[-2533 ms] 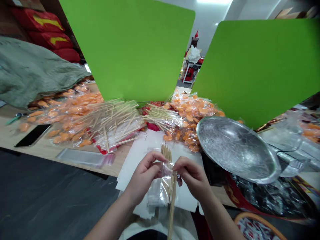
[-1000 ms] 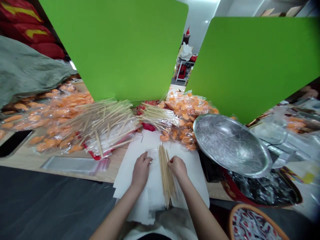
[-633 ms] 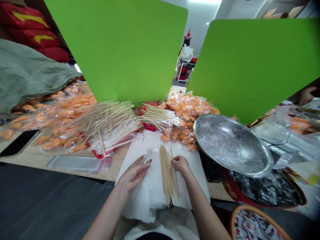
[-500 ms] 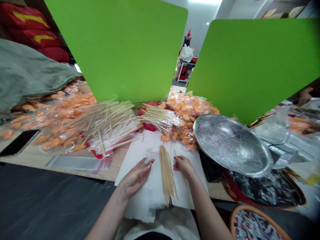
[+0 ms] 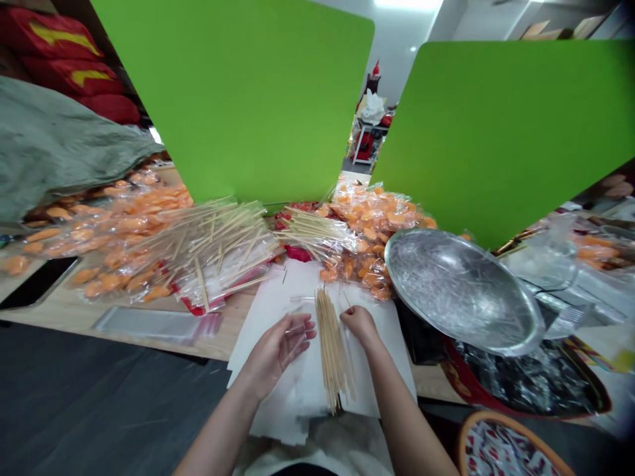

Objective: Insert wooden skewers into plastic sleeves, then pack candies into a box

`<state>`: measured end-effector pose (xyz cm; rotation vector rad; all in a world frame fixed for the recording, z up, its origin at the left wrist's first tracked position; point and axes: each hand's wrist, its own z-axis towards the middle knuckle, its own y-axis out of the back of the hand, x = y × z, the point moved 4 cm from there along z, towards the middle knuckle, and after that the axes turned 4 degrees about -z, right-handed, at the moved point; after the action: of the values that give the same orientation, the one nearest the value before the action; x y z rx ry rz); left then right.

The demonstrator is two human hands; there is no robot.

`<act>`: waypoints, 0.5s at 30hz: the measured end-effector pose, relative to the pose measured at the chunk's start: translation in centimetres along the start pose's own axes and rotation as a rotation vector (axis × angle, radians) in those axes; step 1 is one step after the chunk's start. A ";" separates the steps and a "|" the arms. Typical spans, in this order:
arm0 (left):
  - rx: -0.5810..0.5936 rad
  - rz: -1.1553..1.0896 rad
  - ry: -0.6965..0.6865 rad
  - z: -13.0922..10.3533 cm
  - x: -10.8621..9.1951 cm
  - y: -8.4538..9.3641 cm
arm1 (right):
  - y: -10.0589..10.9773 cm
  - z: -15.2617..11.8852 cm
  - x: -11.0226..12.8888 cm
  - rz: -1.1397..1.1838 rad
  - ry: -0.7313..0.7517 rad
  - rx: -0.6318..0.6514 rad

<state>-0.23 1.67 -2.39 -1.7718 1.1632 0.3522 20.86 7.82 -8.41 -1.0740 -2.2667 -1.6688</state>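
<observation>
A bundle of thin wooden sticks [image 5: 330, 350] lies lengthwise on white paper [image 5: 260, 311] in front of me. To its right, my right hand [image 5: 360, 324] is closed in a pinch on a single wooden stick [image 5: 346, 299], whose lower part is blurred beside the bundle. On the left of the bundle, my left hand [image 5: 280, 350] has its fingers curled around a clear plastic sleeve [image 5: 296, 336], faint against the paper. Another clear sleeve [image 5: 302, 300] appears to lie flat just above that hand.
Bagged orange pieces [image 5: 367, 251] and more sticks [image 5: 218, 238] are heaped behind. A metal bowl [image 5: 461, 291] tilts at right above a red tray [image 5: 461, 380]. At left lie flat plastic sleeves [image 5: 153, 322] and a phone [image 5: 37, 284]. Green panels [image 5: 248, 99] stand at the back.
My left hand has moved right and slightly up, closer to the bundle, its fingers more curled. My right hand has shifted slightly left and pinches the stick more tightly.
</observation>
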 end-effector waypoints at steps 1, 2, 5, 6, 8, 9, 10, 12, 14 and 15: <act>-0.043 0.020 -0.083 0.1 -0.4 0.1 | 0.3 0.0 -0.5 0.028 0.009 0.031; -0.092 0.040 -0.163 0.1 -0.8 0.2 | 0.6 -0.1 -0.9 0.056 0.019 0.062; -0.149 0.060 -0.285 0.2 -1.5 0.1 | 1.4 -0.3 -2.2 0.099 0.034 0.102; -0.140 0.045 -0.272 0.2 -1.5 0.0 | 1.7 -0.3 -2.5 0.093 0.032 0.088; -0.136 -0.002 -0.226 0.1 -1.4 -0.2 | 1.8 -0.4 -2.4 0.057 0.029 0.040; -0.138 -0.034 -0.195 0.0 -1.4 -0.4 | 1.7 -0.4 -2.0 0.029 0.034 0.016; -0.138 -0.067 -0.164 0.0 -1.3 -0.5 | 1.5 -0.5 -1.5 -0.004 0.042 -0.004; -0.131 -0.115 -0.138 -0.1 -1.3 -0.9 | 0.7 -0.9 -0.1 -0.075 0.057 -0.034; -0.130 -0.126 -0.154 0.0 -1.5 -1.2 | -0.2 -1.3 1.1 -0.138 0.056 -0.063; -0.138 -0.122 -0.167 0.0 -1.6 -1.2 | -0.6 -1.4 1.5 -0.159 0.052 -0.074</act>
<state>-0.03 2.65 -0.63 -1.8836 0.9279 0.5073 18.94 7.17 -7.59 -0.8734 -2.3283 -1.8310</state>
